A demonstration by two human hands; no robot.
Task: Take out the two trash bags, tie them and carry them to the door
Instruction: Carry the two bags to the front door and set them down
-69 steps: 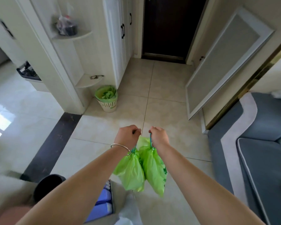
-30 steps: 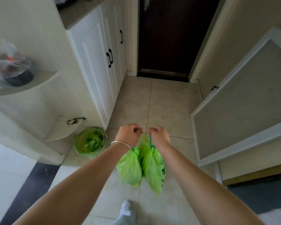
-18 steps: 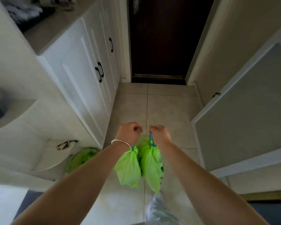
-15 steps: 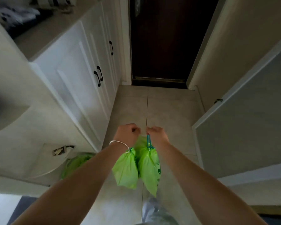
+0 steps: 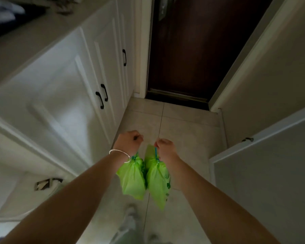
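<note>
Since the earlier frames: the green bin had passed out of view at lower left, the cabinet had slid by on the left, and the door had drawn nearer and larger ahead; hands and bags hung as before.

Left hand (image 5: 128, 142): closed in a fist around the blue drawstring of the left bag (image 5: 132, 178); bracelet (image 5: 119, 154) on the wrist.

Right hand (image 5: 165, 147): closed likewise on the drawstring of the right bag (image 5: 158, 182).

Bags: both green, cinched shut at the neck, hanging straight down from the fists, long axes vertical, sides touching, clear of the floor (image 5: 183, 131).

Hands: level with each other, just apart, neither clearly nearer the goal.

Door (image 5: 192, 50): dark, shut, straight ahead of both hands; a stretch of bare tile lay between.

Cabinet (image 5: 81, 81): white, black handles, close on the left.

Panel (image 5: 264, 182): pale, framed, close on the right, narrowing the passage.

Foot (image 5: 128, 221): blurred, below the bags.

Stage, judged: removal and tying done; carry in its last stretch. Coming move, judged: a few steps forward, then lowering both bags to the tile at the threshold.
</note>
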